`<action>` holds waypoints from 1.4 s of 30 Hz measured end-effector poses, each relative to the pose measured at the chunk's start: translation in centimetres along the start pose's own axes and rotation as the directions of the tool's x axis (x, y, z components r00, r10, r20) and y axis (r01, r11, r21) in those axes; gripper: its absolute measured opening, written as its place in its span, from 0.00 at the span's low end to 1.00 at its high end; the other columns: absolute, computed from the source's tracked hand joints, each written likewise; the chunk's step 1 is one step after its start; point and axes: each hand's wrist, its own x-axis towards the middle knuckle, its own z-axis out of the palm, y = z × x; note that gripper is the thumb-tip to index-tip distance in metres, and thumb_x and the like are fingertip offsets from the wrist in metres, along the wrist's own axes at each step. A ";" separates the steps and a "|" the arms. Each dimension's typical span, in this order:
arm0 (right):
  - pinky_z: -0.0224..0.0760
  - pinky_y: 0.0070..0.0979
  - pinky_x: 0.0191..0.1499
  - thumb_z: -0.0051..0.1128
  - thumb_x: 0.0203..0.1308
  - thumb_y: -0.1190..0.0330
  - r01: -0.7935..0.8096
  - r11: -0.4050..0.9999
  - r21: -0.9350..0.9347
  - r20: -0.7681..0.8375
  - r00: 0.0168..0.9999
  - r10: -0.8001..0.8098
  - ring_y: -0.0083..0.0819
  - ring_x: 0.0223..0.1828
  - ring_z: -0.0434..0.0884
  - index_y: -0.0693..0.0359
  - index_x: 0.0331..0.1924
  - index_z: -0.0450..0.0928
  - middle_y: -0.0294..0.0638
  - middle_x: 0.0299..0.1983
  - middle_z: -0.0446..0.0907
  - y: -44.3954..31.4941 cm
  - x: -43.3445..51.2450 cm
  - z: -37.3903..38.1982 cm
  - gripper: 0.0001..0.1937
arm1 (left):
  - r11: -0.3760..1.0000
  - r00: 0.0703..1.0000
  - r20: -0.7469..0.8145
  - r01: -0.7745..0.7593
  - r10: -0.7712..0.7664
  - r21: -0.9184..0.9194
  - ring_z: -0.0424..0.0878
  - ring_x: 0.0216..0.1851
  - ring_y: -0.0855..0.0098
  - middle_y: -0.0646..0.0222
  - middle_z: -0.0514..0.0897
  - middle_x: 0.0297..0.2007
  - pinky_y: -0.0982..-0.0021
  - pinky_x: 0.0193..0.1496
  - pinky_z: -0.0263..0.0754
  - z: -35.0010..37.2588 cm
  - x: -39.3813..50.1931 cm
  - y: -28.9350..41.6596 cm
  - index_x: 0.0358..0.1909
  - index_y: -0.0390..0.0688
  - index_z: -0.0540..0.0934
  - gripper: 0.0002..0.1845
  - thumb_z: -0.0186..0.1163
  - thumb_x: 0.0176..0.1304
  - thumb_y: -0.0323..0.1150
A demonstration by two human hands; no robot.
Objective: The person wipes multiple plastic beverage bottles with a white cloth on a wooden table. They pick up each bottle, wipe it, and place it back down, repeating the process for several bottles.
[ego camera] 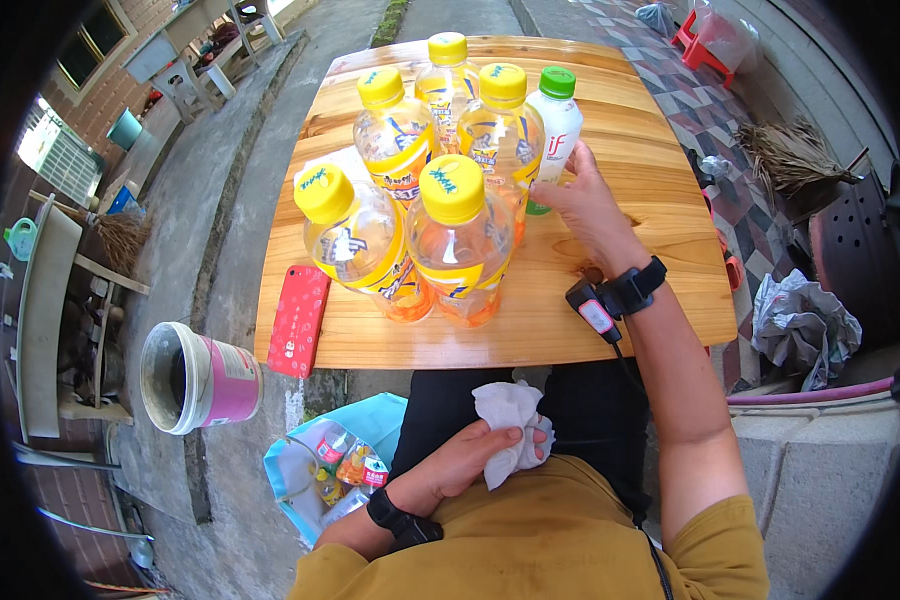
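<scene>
On the wooden table stands a white plastic bottle with a green cap, and the fingers and thumb of my right hand are around its lower part. Just left of it, several clear plastic bottles with yellow caps are grouped upright, their labels yellow and orange. My left hand rests in my lap, holding a crumpled white cloth or tissue. Something white and flat, partly hidden, lies behind the front left bottle. Both wrists wear black straps; the right one carries a small device.
A red phone lies at the table's left edge. Below it, a light-blue bag holds several plastic bottles. A pink-and-white bucket stands on the concrete to the left. To the right are a broom and a crumpled grey plastic sack.
</scene>
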 end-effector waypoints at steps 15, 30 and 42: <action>0.73 0.22 0.44 0.66 0.55 0.68 0.020 1.000 -0.009 -0.217 0.976 -0.021 0.22 0.40 0.78 0.65 0.51 0.71 0.38 0.41 0.79 -1.8 -4.0 -2.1 0.21 | 0.994 0.997 0.069 -0.038 0.031 0.098 0.76 0.51 0.71 0.68 0.76 0.51 0.69 0.60 0.66 0.7 -0.2 -0.1 0.61 0.38 0.67 0.21 0.49 0.68 0.29; 0.70 0.23 0.50 0.67 0.53 0.69 -0.338 0.919 0.201 0.319 0.910 0.265 0.21 0.46 0.76 0.61 0.57 0.66 0.36 0.47 0.77 -3.2 -26.4 0.7 0.28 | 0.453 0.502 0.019 -0.796 0.865 0.400 0.75 0.53 0.66 0.63 0.75 0.51 0.63 0.60 0.66 9.0 -6.5 3.3 0.60 0.36 0.66 0.27 0.57 0.60 0.33; 0.69 0.21 0.50 0.68 0.50 0.70 -0.314 0.949 0.008 0.502 0.823 0.267 0.21 0.46 0.74 0.64 0.57 0.68 0.34 0.45 0.76 -3.9 -29.8 1.4 0.29 | 0.672 0.706 0.012 -0.678 0.708 0.298 0.80 0.45 0.68 0.61 0.80 0.43 0.66 0.49 0.75 10.1 -5.9 2.8 0.54 0.35 0.71 0.21 0.47 0.72 0.42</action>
